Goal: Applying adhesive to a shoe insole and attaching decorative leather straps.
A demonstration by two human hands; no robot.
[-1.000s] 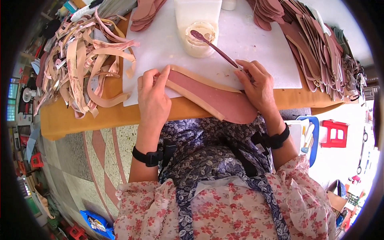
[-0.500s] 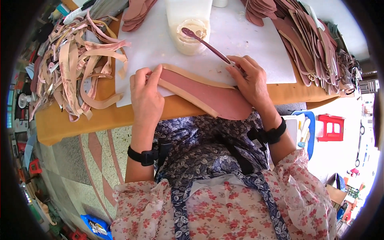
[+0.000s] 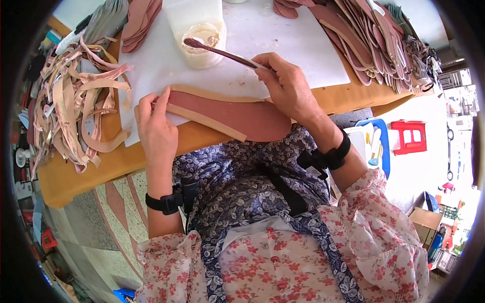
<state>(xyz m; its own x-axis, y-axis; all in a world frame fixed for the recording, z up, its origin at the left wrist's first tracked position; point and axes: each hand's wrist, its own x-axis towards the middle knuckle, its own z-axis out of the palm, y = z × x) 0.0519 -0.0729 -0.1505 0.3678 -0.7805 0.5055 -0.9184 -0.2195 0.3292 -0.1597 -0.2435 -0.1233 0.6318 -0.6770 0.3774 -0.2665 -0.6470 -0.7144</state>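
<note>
My left hand [image 3: 157,132] pinches the narrow end of a reddish-pink insole [image 3: 235,117] with its fingers and thumb. Beige strips run along both long sides of the insole, and its wide end points right, over the table's front edge. A slim dark-red brush [image 3: 222,52], shaped like a toothbrush, is gripped in my right hand [image 3: 290,88] above the insole. The brush's tip is over the mouth of a cut-open white plastic container [image 3: 201,61] holding a pale paste; whether it touches the paste I cannot tell.
A white sheet [image 3: 268,38] covers part of the brown tabletop [image 3: 65,182]. Tangled beige strips [image 3: 65,101] heap up at left. Pink insoles [image 3: 141,22] are stacked at the back left, more insole pieces [image 3: 361,38] at right. A red stool [image 3: 409,137] stands on the floor.
The view has shifted, so the table and things on it appear further left. My right hand has risen away from the insole's edge, and the brush now lies flatter over the container.
</note>
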